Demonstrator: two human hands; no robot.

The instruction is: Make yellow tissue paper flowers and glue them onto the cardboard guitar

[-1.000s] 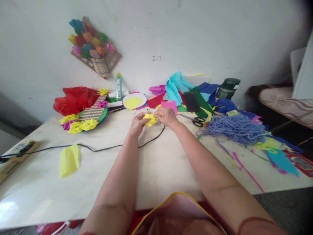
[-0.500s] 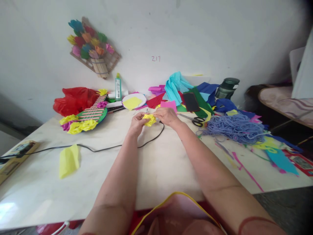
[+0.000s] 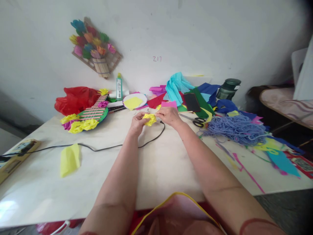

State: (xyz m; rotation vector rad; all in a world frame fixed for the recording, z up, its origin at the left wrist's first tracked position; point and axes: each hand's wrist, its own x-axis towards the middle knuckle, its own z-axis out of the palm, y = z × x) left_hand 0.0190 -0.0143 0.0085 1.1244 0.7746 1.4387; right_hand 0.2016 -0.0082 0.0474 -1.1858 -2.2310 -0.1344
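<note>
Over the middle of the table, my left hand pinches a crumpled yellow paper flower between thumb and fingers. My right hand is closed around a thin wooden stick, whose near tip meets the edge of the flower; its other end sticks out to the right. A black cable runs to just below my hands, and what it joins is mostly hidden. Scissors with black handles lie right of my right hand. A folded yellow paper piece lies at left.
At back left are a paper-flower-decorated guitar shape, a red bag and a glue bottle. Coloured papers, a phone and tangled blue yarn fill the back right. A power strip sits at the left edge.
The stick in my right hand now shows more clearly at both ends, and its tip is at the flower. My left hand keeps its hold; the view has shifted slightly.
</note>
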